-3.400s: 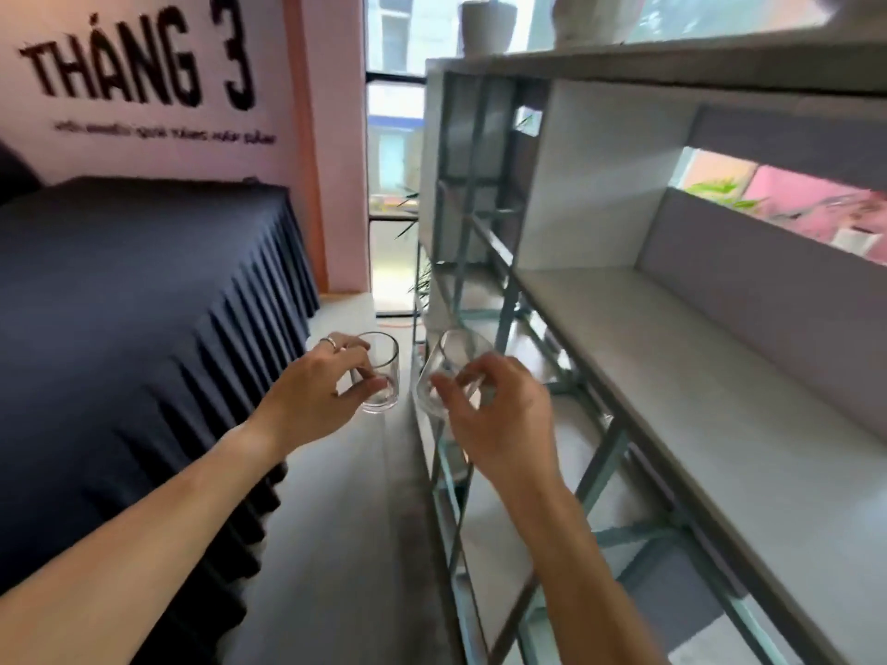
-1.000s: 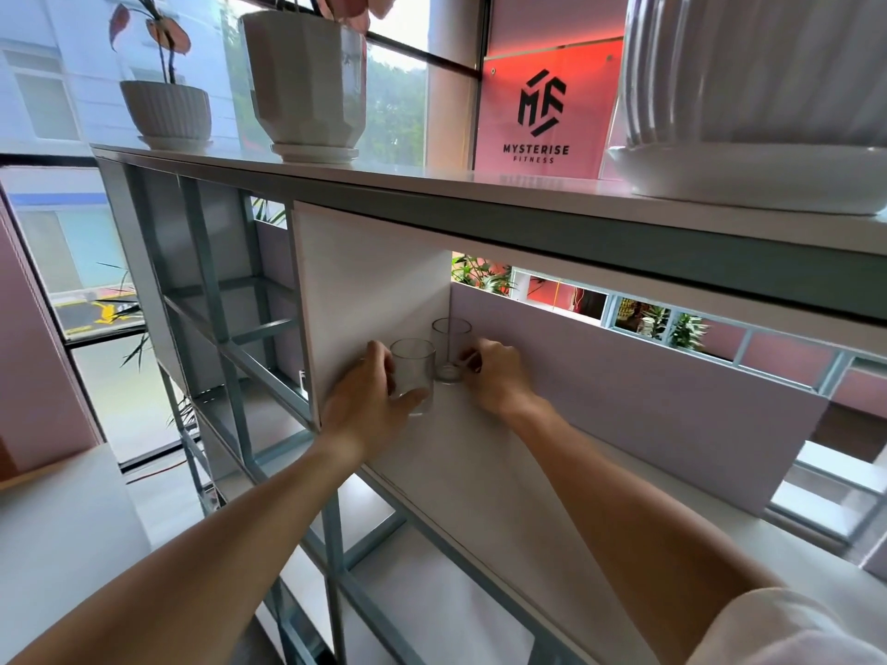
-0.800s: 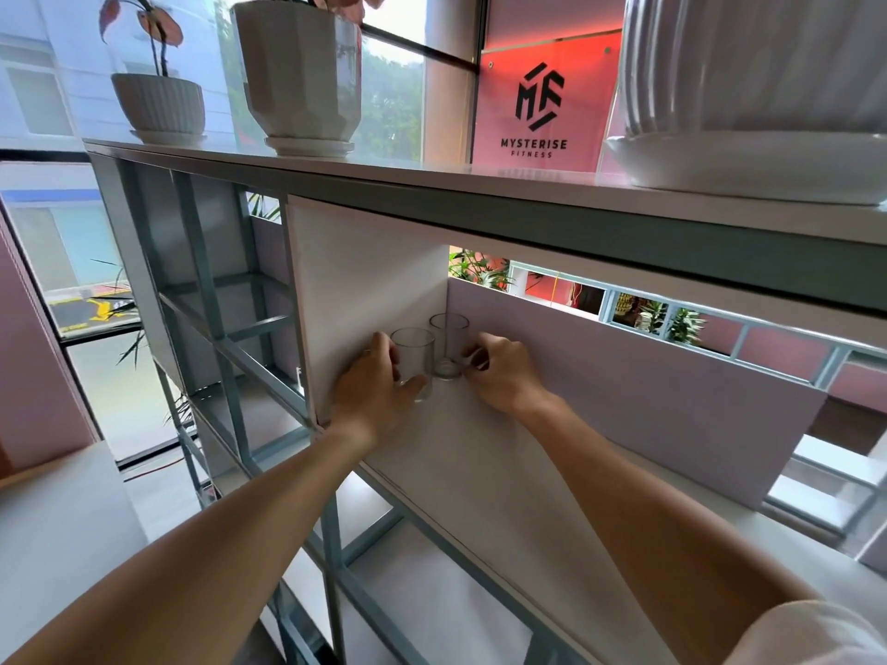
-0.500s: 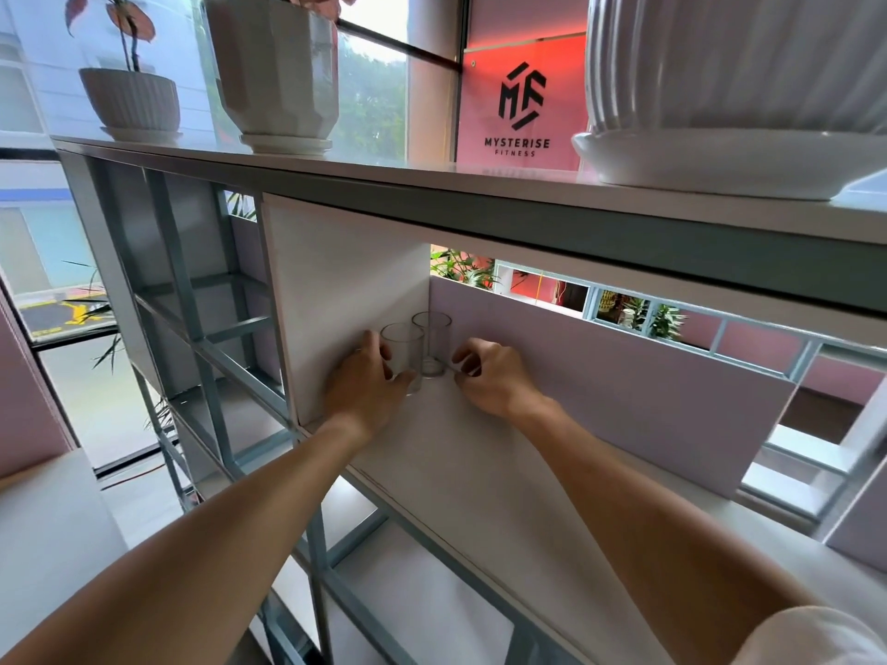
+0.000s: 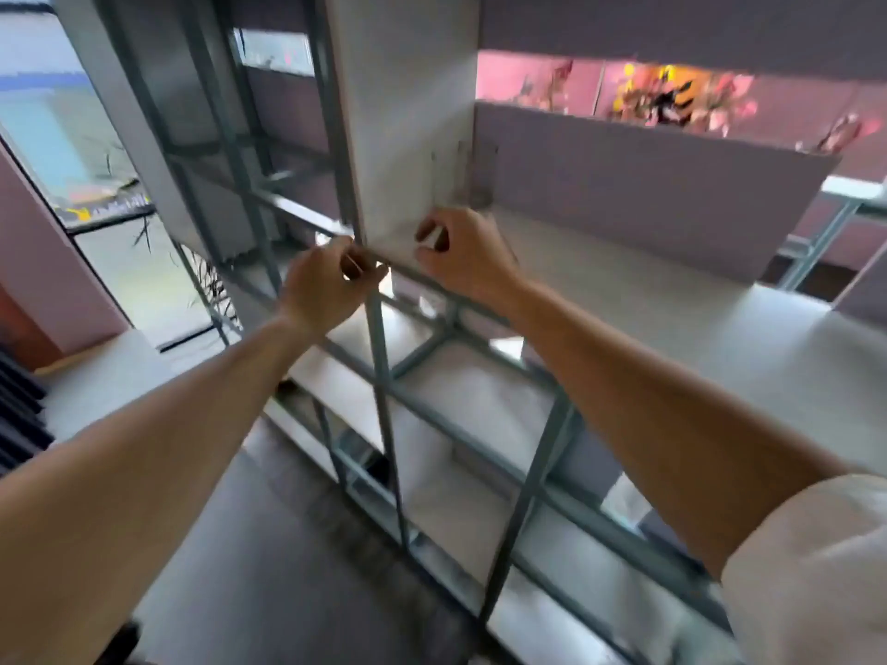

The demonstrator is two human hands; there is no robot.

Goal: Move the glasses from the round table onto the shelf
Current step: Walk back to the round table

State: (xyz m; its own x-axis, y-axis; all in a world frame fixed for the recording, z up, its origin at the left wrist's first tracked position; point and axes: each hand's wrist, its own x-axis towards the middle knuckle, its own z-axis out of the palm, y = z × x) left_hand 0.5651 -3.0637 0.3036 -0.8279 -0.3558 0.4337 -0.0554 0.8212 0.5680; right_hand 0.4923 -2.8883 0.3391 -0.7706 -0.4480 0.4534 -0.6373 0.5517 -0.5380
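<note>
Two clear glasses [image 5: 463, 177] stood side by side in the shelf's [image 5: 624, 300] back corner. Left hand [image 5: 321, 285] and right hand [image 5: 461, 254] were loosely curled, holding nothing. Round table unseen; remaining glasses unknown.

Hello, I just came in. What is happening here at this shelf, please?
A person has put two clear glasses in the back corner of the white shelf, beside its upright panel. The picture is blurred, so the glasses are faint. Neither hand holds anything: the left hand is at the shelf's front edge and the right hand is just over the board, both with loosely curled fingers and clear of the glasses.
</note>
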